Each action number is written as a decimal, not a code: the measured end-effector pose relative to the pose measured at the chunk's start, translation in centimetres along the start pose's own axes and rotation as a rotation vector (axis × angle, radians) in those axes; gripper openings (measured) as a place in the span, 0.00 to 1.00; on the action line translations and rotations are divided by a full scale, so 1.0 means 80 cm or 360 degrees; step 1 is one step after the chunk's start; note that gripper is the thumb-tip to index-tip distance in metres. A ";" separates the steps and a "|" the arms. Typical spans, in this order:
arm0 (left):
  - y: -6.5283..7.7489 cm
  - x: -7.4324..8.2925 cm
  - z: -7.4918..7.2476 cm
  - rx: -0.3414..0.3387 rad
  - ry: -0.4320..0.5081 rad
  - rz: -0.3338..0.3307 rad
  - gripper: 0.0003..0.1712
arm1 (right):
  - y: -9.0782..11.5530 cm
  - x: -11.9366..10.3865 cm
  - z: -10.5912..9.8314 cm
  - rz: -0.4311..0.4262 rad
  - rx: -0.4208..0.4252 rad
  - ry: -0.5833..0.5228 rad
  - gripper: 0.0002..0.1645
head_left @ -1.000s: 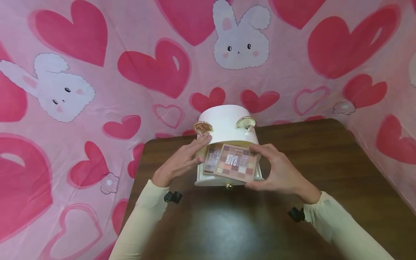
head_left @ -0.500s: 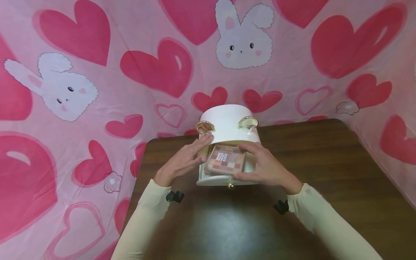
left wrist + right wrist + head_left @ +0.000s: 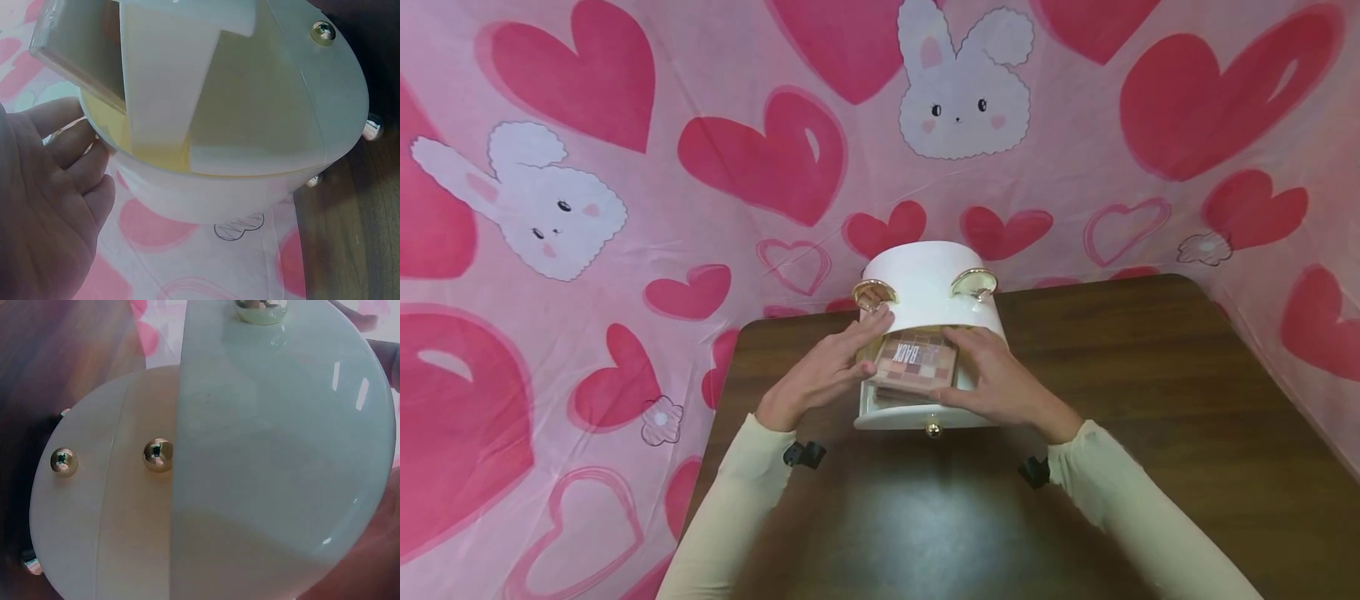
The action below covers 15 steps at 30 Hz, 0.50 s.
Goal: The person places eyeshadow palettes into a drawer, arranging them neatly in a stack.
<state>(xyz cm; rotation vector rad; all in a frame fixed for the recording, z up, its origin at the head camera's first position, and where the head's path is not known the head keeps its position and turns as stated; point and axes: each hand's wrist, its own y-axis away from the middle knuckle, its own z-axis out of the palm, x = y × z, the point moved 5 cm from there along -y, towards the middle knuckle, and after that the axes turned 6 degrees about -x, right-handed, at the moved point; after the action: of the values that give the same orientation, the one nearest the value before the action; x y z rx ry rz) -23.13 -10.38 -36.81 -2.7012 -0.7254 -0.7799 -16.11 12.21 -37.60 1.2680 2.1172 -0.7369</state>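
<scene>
A white rounded drawer organizer (image 3: 925,287) with gold-rimmed ear-like loops stands on the table. Its drawer (image 3: 895,419) is pulled out toward me, with a gold ball knob. An eyeshadow palette (image 3: 917,364) marked "BACK" lies tilted in the drawer, over another palette (image 3: 898,397). My right hand (image 3: 1003,379) pinches the upper palette at its right side, thumb at the near edge and fingers at the far one. My left hand (image 3: 820,371) rests extended fingers against the organizer's left side, near the loop. In the left wrist view, those fingers (image 3: 75,147) touch the curved wall.
A dark wooden table (image 3: 1120,383) carries the organizer near its back edge. Behind hangs a pink cloth (image 3: 722,50) with hearts and rabbits. More gold ball knobs (image 3: 64,462) sit on the lower drawer fronts in the right wrist view.
My right hand has moved left and brought the upper palette down into the drawer, over the other palette. The left hand keeps its place on the organizer.
</scene>
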 end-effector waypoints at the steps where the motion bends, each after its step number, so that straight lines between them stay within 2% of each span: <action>1: 0.001 -0.001 0.000 0.0002 0.0006 -0.0003 0.51 | 0.000 0.000 0.000 0.0006 0.0000 0.0003 0.54; 5: 0.003 -0.003 0.001 0.0005 0.0031 -0.0006 0.50 | 0.006 -0.001 0.002 0.0062 0.0002 0.0004 0.52; 7: 0.004 -0.003 0.002 0.0002 0.0037 -0.0010 0.50 | 0.011 -0.002 0.002 0.0081 0.0050 -0.0019 0.49; 10: 0.003 -0.003 0.002 -0.0006 0.0031 -0.0010 0.51 | 0.023 -0.008 -0.002 0.0029 0.0229 -0.0064 0.42; 15: 0.001 -0.002 0.001 -0.0007 0.0017 0.0004 0.53 | 0.048 -0.033 -0.009 -0.0220 0.0625 -0.0011 0.30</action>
<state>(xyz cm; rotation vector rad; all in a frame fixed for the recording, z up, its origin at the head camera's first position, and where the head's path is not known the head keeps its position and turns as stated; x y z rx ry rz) -23.15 -10.49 -36.95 -2.6993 -0.7183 -0.7961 -11.76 12.68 -35.94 1.3159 2.1373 -1.2631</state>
